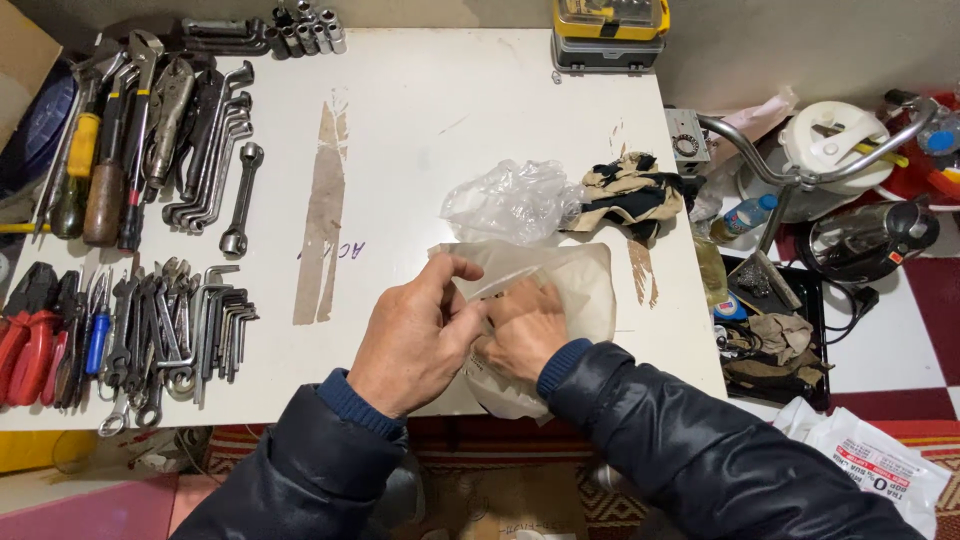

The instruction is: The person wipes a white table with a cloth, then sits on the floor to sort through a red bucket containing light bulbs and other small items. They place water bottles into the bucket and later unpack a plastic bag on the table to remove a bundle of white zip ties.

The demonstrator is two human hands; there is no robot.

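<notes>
I take the table (420, 120) as my landmark. At its near edge, right of centre, lies the plastic bag (585, 285), my left hand (415, 340) gripping its near left side and my right hand (525, 330) pushed inside it. Just behind the bag sits a crumpled plastic wrap (510, 200), with a bundled cloth (630, 195) touching its right. Wrenches and pliers (150, 220) cover the table's left side. A parts case (610, 35) stands on its far edge. A kettle (870, 240) rests off its right side
</notes>
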